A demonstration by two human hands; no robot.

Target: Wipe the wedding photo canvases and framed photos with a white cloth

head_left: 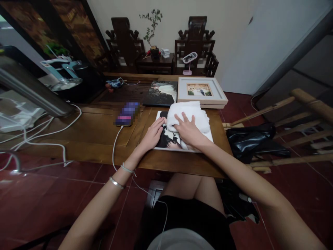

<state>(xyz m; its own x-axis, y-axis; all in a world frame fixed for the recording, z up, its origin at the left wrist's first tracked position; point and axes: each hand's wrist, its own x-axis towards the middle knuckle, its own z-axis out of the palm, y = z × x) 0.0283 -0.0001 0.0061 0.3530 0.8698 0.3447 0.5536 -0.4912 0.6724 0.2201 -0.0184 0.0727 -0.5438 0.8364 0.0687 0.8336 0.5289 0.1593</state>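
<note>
A large photo print (166,140) lies flat on the low wooden table (99,135) in front of me. A folded white cloth (191,113) rests on top of the print. My right hand (188,130) lies flat on the cloth's near edge with fingers spread. My left hand (153,133) presses flat on the print's left side, fingers stretched out, just beside the cloth.
A phone (127,116) on a white cable (114,146) lies left of the print. Behind are a dark photo print (160,92) and a framed picture (201,91). A black bag (255,140) and bamboo poles (286,104) sit right. Cables (39,135) trail at the left.
</note>
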